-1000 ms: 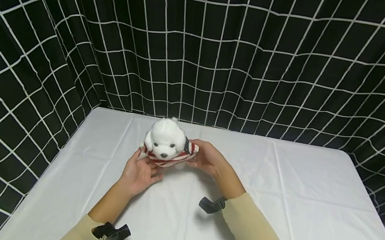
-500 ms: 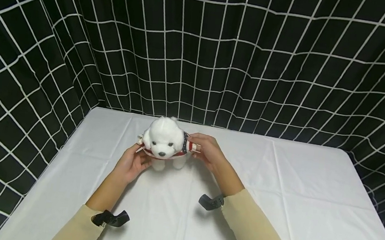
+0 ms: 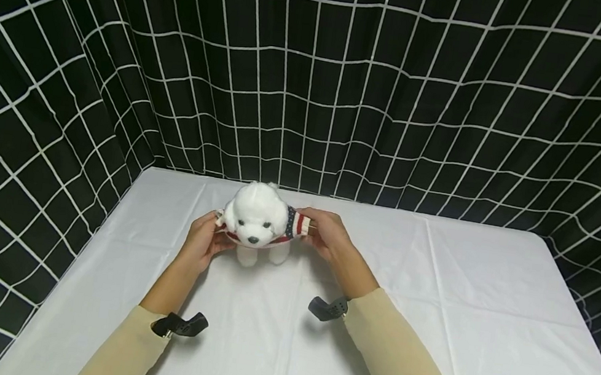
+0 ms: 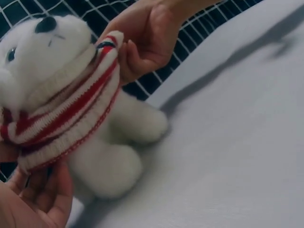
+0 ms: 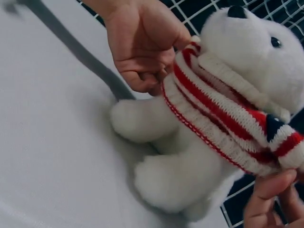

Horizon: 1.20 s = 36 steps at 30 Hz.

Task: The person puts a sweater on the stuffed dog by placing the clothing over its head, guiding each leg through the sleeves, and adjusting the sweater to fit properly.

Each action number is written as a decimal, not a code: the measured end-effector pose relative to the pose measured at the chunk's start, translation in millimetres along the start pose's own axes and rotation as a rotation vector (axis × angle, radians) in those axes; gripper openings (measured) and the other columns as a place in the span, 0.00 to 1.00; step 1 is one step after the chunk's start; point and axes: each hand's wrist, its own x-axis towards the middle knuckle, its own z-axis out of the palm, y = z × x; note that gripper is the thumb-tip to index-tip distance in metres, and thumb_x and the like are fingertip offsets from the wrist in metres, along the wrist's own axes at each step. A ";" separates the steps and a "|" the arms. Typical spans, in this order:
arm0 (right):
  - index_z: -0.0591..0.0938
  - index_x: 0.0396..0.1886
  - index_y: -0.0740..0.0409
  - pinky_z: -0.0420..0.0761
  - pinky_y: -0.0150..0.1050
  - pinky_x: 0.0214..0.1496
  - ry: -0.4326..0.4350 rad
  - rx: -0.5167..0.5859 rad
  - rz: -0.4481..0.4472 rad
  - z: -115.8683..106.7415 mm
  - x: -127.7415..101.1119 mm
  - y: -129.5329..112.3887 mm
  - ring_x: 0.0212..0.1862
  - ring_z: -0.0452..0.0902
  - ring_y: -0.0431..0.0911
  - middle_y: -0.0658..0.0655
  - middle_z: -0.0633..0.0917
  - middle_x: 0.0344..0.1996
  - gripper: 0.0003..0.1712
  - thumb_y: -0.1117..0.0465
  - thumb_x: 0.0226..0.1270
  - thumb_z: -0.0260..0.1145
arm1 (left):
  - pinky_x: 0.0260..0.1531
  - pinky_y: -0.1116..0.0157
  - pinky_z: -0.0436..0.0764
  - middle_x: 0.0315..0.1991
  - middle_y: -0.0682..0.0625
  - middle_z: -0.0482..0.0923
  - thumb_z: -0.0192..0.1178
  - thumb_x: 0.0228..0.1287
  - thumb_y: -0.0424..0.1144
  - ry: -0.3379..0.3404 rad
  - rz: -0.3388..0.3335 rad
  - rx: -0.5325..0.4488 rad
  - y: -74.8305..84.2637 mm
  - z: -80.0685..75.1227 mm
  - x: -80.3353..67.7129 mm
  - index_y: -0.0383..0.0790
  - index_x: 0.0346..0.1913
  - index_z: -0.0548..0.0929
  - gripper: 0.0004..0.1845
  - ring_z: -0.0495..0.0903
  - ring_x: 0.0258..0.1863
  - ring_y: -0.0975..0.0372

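Plush dog (image 3: 255,222): we are seeing it standing upright on the white tabletop (image 3: 465,305), face pointing toward us.
Sweater (image 3: 296,224): striped, being stretched sideways.
Left hand (image 3: 202,243): we are pinching the sweater's left edge.
Right hand (image 3: 328,237): we are pinching its right edge.

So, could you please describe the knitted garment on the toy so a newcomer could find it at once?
On the white table, near its far edge, stands a white plush dog. Around its neck and chest sits the little sweater, pinched by the left hand and right hand. Its red-and-cream stripes are the scene's only bright colour.
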 end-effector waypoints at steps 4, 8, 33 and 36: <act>0.84 0.41 0.72 0.76 0.27 0.18 0.097 -0.025 -0.033 -2.5 2.8 1.8 0.19 0.76 0.38 0.54 0.83 0.22 0.09 0.70 0.68 0.61 | 0.32 0.65 0.87 0.30 0.54 0.83 0.45 0.79 0.36 0.062 0.007 0.012 -2.9 -1.2 6.9 0.34 0.48 0.78 0.12 0.85 0.27 0.65; 0.83 0.40 0.77 0.78 0.27 0.20 0.120 -0.118 -0.011 -6.2 6.2 7.5 0.16 0.74 0.38 0.54 0.81 0.18 0.11 0.74 0.67 0.56 | 0.33 0.65 0.87 0.27 0.52 0.83 0.46 0.79 0.34 0.088 -0.008 0.040 -9.1 -2.6 13.2 0.29 0.51 0.78 0.13 0.85 0.26 0.65; 0.79 0.66 0.60 0.76 0.55 0.61 -0.087 -0.712 -0.451 -16.4 -36.8 -16.7 0.64 0.74 0.55 0.62 0.80 0.63 0.28 0.71 0.64 0.59 | 0.65 0.42 0.65 0.69 0.43 0.68 0.57 0.56 0.25 -0.006 0.634 0.727 13.7 -4.5 -31.8 0.45 0.71 0.71 0.36 0.62 0.70 0.48; 0.79 0.66 0.56 0.76 0.57 0.61 -0.177 -0.859 -0.576 -6.3 -44.4 -18.7 0.64 0.75 0.56 0.58 0.79 0.65 0.30 0.69 0.63 0.68 | 0.68 0.41 0.63 0.71 0.45 0.65 0.68 0.58 0.33 -0.051 0.679 0.807 19.4 -2.3 -35.3 0.43 0.71 0.72 0.35 0.58 0.73 0.49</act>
